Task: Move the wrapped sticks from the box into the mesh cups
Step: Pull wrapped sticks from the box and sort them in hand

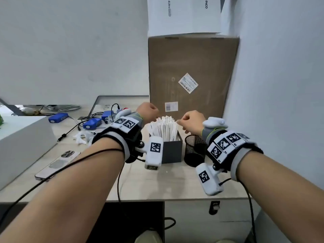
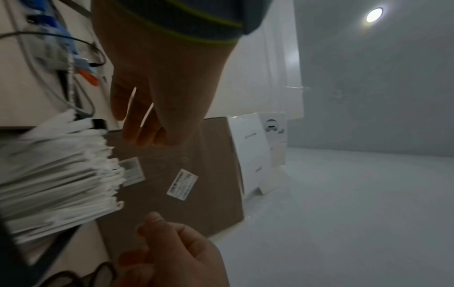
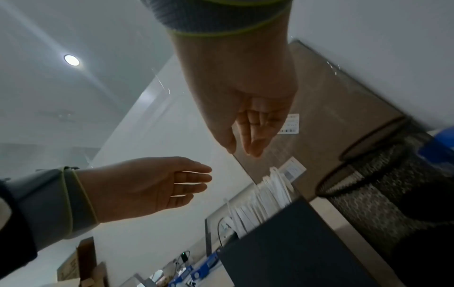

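A dark grey box [image 1: 172,151] stands mid-table, packed with upright white wrapped sticks [image 1: 165,128]. Right of it stands a black mesh cup [image 1: 193,149]. My left hand [image 1: 149,112] hovers just above the sticks' far left corner; in the right wrist view its fingers [image 3: 194,182] are nearly straight and hold nothing. My right hand [image 1: 190,120] hovers at the sticks' right edge, above the cup's far side. Its thumb and forefinger [image 3: 242,147] point down with a small gap and nothing between them. The sticks [image 2: 61,174] fan out at the left of the left wrist view.
A tall brown cardboard box [image 1: 191,76] stands right behind the sticks, with a white carton [image 1: 182,14] on top. On the left lie blue devices [image 1: 92,124] with cables, a phone [image 1: 57,162] and a white case [image 1: 22,137]. A wall [image 1: 280,85] closes the right side.
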`<action>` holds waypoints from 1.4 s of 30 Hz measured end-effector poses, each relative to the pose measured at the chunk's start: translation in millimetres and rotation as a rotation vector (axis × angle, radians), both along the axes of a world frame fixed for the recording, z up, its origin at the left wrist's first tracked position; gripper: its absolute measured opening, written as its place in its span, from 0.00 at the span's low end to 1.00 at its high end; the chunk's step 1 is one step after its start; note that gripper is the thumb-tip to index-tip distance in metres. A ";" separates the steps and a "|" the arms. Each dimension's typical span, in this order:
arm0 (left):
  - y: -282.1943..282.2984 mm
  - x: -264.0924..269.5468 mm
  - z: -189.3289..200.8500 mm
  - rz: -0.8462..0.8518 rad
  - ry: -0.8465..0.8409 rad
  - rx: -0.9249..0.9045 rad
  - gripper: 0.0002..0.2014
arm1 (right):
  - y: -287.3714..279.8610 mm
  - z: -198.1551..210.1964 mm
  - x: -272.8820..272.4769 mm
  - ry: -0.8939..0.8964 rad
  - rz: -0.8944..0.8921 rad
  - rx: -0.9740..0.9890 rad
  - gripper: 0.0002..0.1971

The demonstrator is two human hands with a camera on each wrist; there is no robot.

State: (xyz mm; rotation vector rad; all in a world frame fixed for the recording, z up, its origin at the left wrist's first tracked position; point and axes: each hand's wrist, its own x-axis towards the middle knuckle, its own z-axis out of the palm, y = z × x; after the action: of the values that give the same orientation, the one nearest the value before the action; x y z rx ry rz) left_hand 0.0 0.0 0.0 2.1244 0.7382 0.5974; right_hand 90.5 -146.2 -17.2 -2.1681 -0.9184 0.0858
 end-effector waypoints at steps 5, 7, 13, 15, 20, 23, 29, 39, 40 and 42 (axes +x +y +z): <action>18.6 12.1 -33.9 0.120 0.083 -0.010 0.06 | 22.6 -30.4 8.5 0.032 0.000 -0.057 0.08; 25.4 15.4 -46.8 0.180 0.112 -0.033 0.09 | 32.2 -38.9 9.4 0.033 -0.003 -0.064 0.07; 35.9 23.1 -68.8 0.210 0.189 -0.155 0.23 | 50.1 -51.4 22.0 -0.063 -0.033 -0.156 0.10; 38.0 27.8 -72.0 0.224 0.176 -0.121 0.25 | 54.0 -56.2 27.0 -0.082 -0.014 -0.191 0.10; 33.1 42.4 -75.9 0.180 0.051 -0.132 0.31 | 58.9 -63.6 33.0 -0.113 0.021 -0.212 0.07; 31.0 47.8 -78.6 0.145 0.092 -0.138 0.37 | 59.8 -65.5 35.1 -0.123 0.021 -0.208 0.07; 34.3 54.2 -78.8 0.156 0.206 0.007 0.27 | 57.4 -64.5 37.7 -0.125 0.031 -0.195 0.06; 28.5 59.4 -79.7 0.064 0.297 0.132 0.19 | 58.3 -68.4 36.3 -0.190 0.071 -0.225 0.04; 28.2 59.8 -81.3 0.059 0.297 0.129 0.18 | 58.1 -69.3 37.3 -0.182 0.066 -0.215 0.04; 28.3 60.6 -83.1 0.057 0.259 0.097 0.11 | 58.4 -70.3 38.7 -0.166 0.065 -0.204 0.05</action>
State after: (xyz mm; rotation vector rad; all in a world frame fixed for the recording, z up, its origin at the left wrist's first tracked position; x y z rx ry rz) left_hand 60.6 28.3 -83.1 2.3045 0.9308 0.3979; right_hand 129.3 -87.8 -87.5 -2.3610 -1.1160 0.0325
